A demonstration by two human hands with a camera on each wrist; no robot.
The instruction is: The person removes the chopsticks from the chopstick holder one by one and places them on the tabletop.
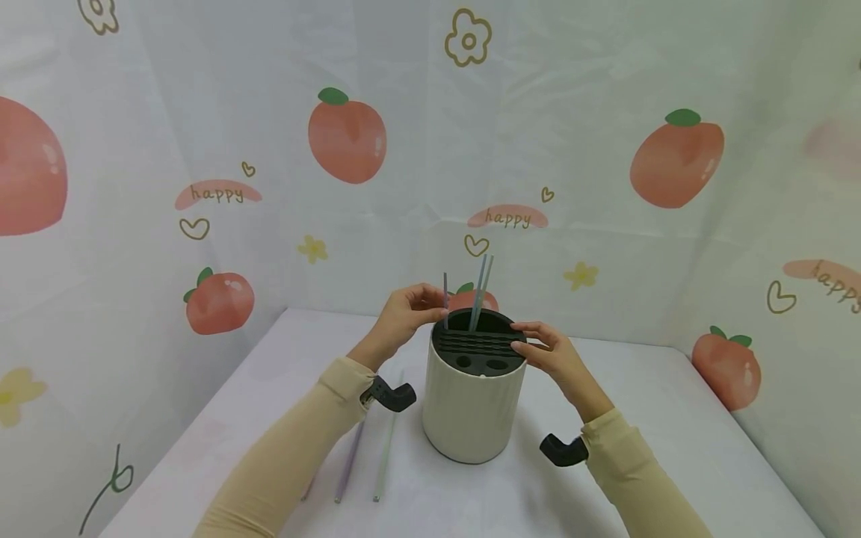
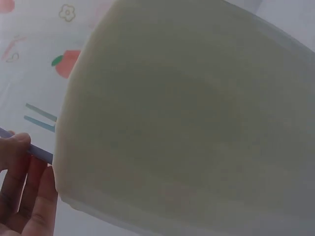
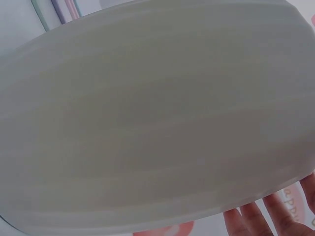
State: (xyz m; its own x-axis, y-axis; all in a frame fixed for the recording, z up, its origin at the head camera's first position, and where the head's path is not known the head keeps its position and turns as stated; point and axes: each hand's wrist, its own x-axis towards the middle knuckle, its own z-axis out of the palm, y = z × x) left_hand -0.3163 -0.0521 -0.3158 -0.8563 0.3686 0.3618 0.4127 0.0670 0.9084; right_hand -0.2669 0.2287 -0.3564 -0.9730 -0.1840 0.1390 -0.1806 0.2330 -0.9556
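A cream ribbed cylindrical holder (image 1: 471, 418) stands upright on the table, with a black slotted insert (image 1: 479, 344) at its top. Between thumb and fingers, my left hand (image 1: 406, 317) pinches a purple straw (image 2: 42, 154), whose lower end is down in the open rear compartment. A blue straw (image 2: 39, 123) and a green straw (image 2: 42, 113) lean upright in that same compartment. On the right side, my right hand (image 1: 551, 355) touches the holder's rim with its fingers and thumb extended. Its fingertips (image 3: 251, 216) show along the holder's edge in the right wrist view.
More straws lie on the white table left of the holder: a green one (image 1: 386, 463), a purple one (image 1: 350, 463) and another (image 1: 308, 489) partly hidden by my left sleeve (image 1: 296, 448). A fruit-printed cloth (image 1: 417, 224) hangs behind and beside the table.
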